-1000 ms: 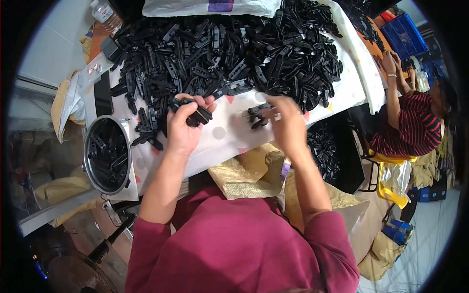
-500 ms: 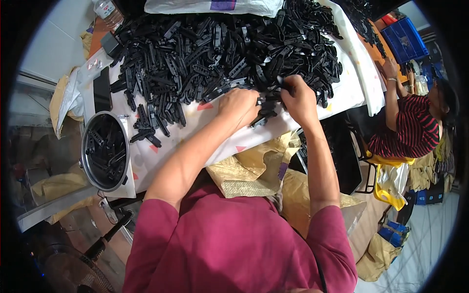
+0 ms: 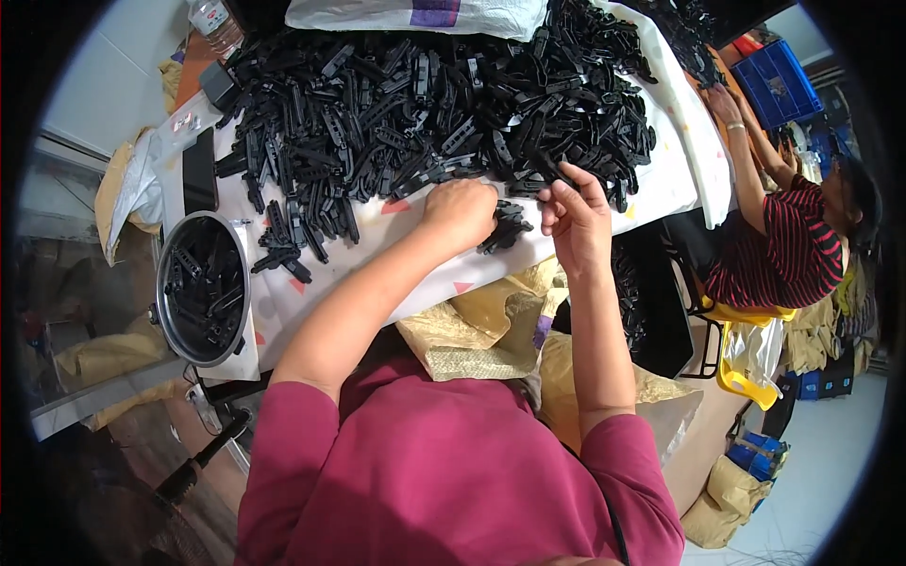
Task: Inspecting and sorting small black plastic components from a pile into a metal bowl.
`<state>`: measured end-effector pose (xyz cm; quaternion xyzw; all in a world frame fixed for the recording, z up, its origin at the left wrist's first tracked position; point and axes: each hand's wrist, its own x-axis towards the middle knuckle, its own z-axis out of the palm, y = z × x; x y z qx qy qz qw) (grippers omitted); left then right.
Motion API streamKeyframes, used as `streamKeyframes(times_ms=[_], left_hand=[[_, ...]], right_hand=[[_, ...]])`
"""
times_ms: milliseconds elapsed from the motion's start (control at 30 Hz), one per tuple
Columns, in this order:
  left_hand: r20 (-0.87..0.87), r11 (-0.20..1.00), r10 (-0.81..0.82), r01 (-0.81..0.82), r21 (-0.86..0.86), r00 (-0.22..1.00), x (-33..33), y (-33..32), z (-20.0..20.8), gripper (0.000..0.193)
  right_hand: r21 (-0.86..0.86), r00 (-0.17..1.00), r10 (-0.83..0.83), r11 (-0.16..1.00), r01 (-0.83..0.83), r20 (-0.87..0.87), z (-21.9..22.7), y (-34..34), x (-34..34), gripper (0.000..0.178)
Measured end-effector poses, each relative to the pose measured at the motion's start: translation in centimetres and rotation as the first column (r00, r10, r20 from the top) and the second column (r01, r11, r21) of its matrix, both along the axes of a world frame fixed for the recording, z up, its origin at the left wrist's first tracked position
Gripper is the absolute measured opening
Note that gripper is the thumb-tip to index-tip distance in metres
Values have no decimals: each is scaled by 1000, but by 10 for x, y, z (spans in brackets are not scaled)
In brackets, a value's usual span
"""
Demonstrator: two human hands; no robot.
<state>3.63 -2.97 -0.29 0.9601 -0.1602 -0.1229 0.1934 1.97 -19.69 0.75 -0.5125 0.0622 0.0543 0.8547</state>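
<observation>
A broad heap of black plastic clip-like parts [image 3: 377, 123] covers the far side of the table. Close to its near edge my left hand [image 3: 461, 213] is closed, back of the hand up; what its fingers hold is hidden. A small cluster of the same parts [image 3: 508, 228] lies on the cloth just right of it. My right hand [image 3: 580, 219] is raised over the heap's near right edge, palm partly turned to the left. Its thumb and index finger appear to pinch a dark plastic part [image 3: 550, 170], which blends into the heap behind.
A round metal bowl [image 3: 243, 283] of black parts stands at the left, beside a dark phone [image 3: 199, 172]. Gold woven sacking [image 3: 472, 335] hangs at the table's front edge. At the right, a person in a striped top [image 3: 783, 241] works near a blue crate [image 3: 779, 85].
My right hand has turned its palm into view and drawn slightly back, uncovering the small cluster. My left hand has shifted slightly left. The person's arms at right have reached farther away.
</observation>
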Motion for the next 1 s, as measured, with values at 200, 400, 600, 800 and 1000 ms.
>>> streamKeyframes(times_ms=[200,400,600,800,1000], left_hand=[[170,997,-7,20,-73,985,-9,1,-17,15],[21,895,224,-197,-400,974,0,16,-12,19],[-625,83,-81,-619,-781,777,-14,60,20,25],[-528,57,-262,-533,-844,808,-31,72,33,39],[-401,160,-205,-373,-914,893,-41,72,55,36]], right_hand=[[100,997,-73,992,73,-3,14,9,-11,12],[-58,985,-94,993,103,142,-2,2,-12,11],[-123,984,68,991,-48,162,27,21,-24,14],[-345,868,309,922,-174,389,48,37,-32,20],[-718,598,497,667,199,628,67,46,-35,24]])
